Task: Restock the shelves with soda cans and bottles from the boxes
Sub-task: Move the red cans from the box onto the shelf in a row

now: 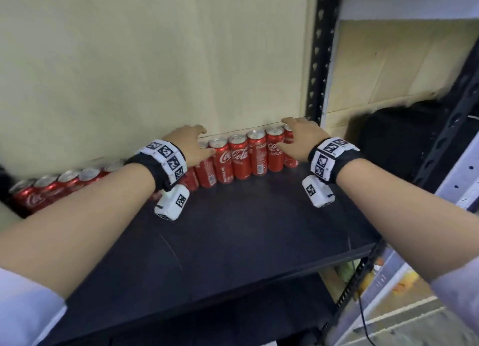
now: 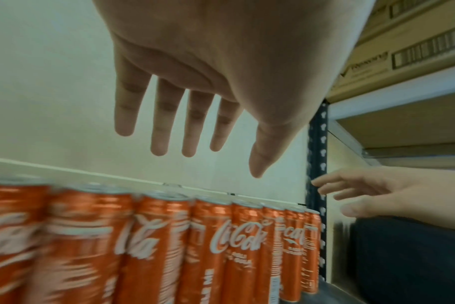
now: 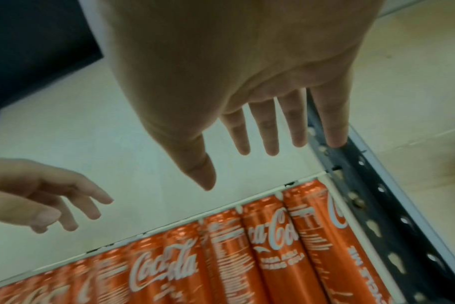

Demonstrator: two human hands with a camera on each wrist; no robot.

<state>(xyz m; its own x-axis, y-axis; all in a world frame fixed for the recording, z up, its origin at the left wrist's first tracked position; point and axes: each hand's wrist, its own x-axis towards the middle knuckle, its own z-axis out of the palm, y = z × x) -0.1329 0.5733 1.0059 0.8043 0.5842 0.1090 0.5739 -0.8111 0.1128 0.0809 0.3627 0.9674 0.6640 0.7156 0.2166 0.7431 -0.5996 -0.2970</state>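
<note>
1. Shelf (image 1: 233, 231): a dark, flat board in a rack with a black perforated upright post (image 1: 315, 60) at its right rear corner; a pale wall (image 1: 155, 47) closes the back.
2. Neighbouring bay, right of the post: a black bag (image 1: 396, 140) and, on a higher level in the left wrist view, cardboard boxes (image 2: 408, 47).
3. Cans (image 1: 241, 156): red soda cans in a single row along the back edge of the shelf, against the wall, running from the far left to the post. Each stands upright, long axis vertical, silver top upward; neighbours touch side to side. Logos face different ways.
4. Left hand (image 1: 190, 144): over the middle of the row, fingers straight and spread, gripping nothing; whether the thumb touches a can cannot be told.
5. Right hand (image 1: 298, 138): at the row's right end by the post, fingers extended and apart, holding nothing; contact with the cans is unclear.
6. Both wrists carry black bands with white marker blocks.
</note>
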